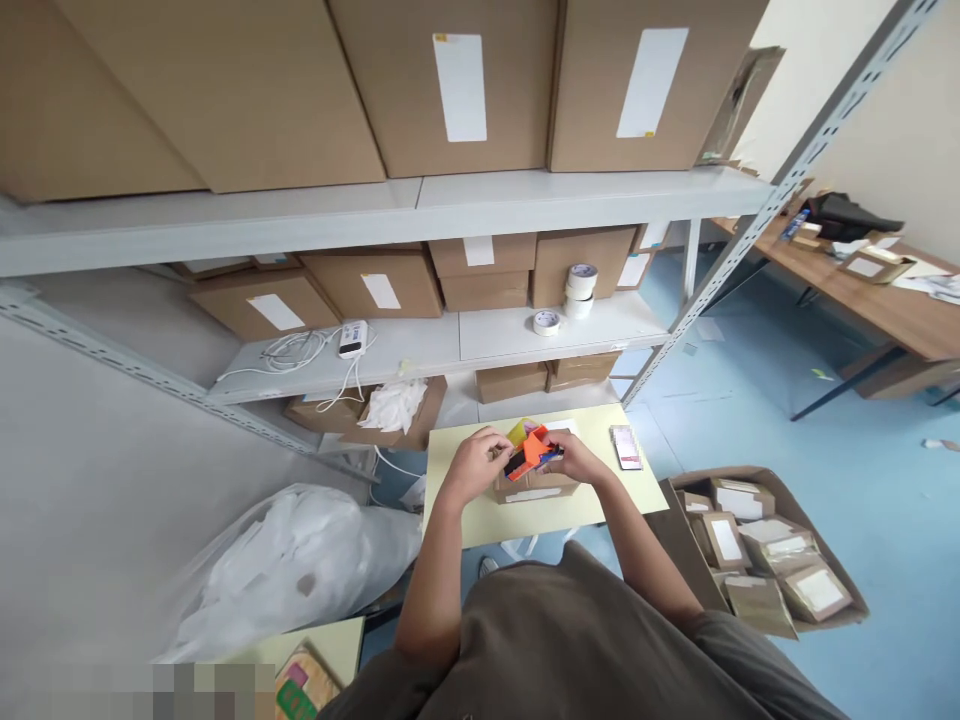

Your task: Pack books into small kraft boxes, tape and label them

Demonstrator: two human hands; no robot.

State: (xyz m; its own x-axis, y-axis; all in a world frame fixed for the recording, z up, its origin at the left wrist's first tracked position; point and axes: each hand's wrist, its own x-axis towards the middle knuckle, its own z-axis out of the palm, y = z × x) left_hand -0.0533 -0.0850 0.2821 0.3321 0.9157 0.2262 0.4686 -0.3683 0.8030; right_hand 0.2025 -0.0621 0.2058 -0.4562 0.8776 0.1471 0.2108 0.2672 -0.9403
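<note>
My right hand (576, 457) is closed around an orange tape dispenser (534, 450) with dark parts. A yellow roll (517, 432) shows behind its orange body. Beside the dispenser's left end, the fingers of my left hand (478, 463) are pinched together; what lies between them is too small to make out. Below both hands a small cardboard box (538, 488) rests on a pale yellow table (457, 515), with a white strip along its near side. The dispenser hides part of the box top.
A phone (625, 448) lies at the table's right. Ahead, a metal shelf (525, 200) carries cartons and white tape rolls (580, 290). An open carton (847, 600) of small boxes stands at right, a bulging plastic bag (300, 560) at left. A wooden desk (885, 310) is farther right.
</note>
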